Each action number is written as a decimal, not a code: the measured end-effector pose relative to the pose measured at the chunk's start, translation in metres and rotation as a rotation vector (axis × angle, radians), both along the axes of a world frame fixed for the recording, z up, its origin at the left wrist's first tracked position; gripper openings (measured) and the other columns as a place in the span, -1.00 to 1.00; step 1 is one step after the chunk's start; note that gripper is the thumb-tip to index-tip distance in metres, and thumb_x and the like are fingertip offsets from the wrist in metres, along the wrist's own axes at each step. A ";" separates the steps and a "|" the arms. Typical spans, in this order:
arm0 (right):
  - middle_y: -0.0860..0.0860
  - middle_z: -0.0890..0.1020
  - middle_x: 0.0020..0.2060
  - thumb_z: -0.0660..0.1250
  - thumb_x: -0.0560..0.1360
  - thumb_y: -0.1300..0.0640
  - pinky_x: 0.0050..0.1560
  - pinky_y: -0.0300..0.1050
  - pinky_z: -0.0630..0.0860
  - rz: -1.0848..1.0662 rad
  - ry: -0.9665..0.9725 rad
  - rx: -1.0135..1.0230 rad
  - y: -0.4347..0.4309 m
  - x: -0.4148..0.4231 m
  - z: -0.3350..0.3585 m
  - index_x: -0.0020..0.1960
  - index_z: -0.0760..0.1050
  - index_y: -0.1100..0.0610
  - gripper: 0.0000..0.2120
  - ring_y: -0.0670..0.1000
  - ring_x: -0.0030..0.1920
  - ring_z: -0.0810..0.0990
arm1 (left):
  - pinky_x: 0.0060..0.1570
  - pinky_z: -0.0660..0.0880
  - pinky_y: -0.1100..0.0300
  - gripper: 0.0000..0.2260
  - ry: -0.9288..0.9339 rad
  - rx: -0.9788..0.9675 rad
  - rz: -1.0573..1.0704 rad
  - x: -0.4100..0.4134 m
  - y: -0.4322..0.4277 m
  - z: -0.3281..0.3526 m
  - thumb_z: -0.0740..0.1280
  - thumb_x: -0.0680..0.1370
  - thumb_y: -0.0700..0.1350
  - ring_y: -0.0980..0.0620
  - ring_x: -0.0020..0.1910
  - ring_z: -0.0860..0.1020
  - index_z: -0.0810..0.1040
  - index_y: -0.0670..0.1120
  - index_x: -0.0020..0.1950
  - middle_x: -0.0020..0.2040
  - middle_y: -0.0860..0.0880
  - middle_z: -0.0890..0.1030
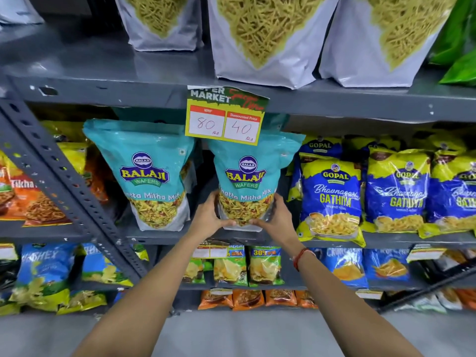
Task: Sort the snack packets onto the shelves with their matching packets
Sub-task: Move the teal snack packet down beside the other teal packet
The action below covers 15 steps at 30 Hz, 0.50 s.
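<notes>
Both hands, the left hand [209,214] and right hand [275,215], clasped the base of a glossy teal Khatta Mitha Mix pouch [246,176], upright on the grey metal shelf [128,235] beside its matching pouch [152,173].

Even, bright light falls from overhead onto my view. Glare streaks the blue packets [332,197] at right, and deep shadow sits behind the rows. The shelf edge [334,99] bows toward the corners. Focus is slightly soft throughout.
</notes>
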State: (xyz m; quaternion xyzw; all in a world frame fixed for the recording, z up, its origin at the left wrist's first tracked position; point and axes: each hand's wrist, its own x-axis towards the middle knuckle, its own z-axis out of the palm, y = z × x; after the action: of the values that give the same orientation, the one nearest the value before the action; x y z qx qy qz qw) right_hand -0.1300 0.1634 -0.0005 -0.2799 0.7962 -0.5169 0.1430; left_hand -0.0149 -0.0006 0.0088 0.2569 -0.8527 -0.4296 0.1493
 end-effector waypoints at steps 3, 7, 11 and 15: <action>0.13 0.49 0.31 0.61 0.25 0.14 0.25 -0.16 0.37 0.005 0.009 0.010 0.001 -0.002 -0.002 0.40 0.24 0.18 -0.16 0.06 0.32 0.44 | 0.18 0.48 -0.02 -0.15 0.020 -0.004 0.018 0.000 0.001 -0.003 0.61 0.16 -0.01 -0.07 0.22 0.51 0.28 -0.10 0.35 0.25 -0.12 0.55; 0.14 0.49 0.30 0.61 0.26 0.14 0.31 -0.06 0.42 -0.001 0.015 0.025 0.003 -0.002 -0.004 0.39 0.24 0.18 -0.17 0.08 0.34 0.45 | 0.18 0.49 -0.07 -0.14 0.033 -0.006 0.034 0.002 0.003 -0.008 0.60 0.16 0.02 -0.09 0.22 0.51 0.27 -0.07 0.36 0.26 -0.11 0.55; 0.12 0.48 0.32 0.61 0.25 0.11 0.38 0.10 0.41 0.006 0.027 0.037 0.004 0.000 -0.001 0.41 0.22 0.16 -0.14 0.09 0.37 0.43 | 0.21 0.46 -0.10 -0.10 0.014 -0.019 0.018 0.004 0.006 -0.004 0.59 0.18 0.03 -0.11 0.26 0.48 0.22 -0.07 0.40 0.30 -0.12 0.51; 0.13 0.35 0.42 0.59 0.27 -0.02 0.42 -0.02 0.25 -0.038 0.117 0.039 0.008 0.013 0.012 0.51 0.10 0.15 -0.01 0.09 0.46 0.28 | 0.27 0.37 -0.03 -0.17 0.024 -0.046 0.022 0.011 0.016 0.011 0.55 0.27 -0.04 -0.14 0.34 0.39 0.21 -0.13 0.43 0.37 -0.18 0.42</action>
State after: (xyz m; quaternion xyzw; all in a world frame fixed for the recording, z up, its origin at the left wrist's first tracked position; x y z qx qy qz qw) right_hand -0.1170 0.1715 0.0117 -0.2916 0.8182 -0.4868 0.0919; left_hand -0.0044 0.0154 0.0197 0.2577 -0.8575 -0.4114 0.1703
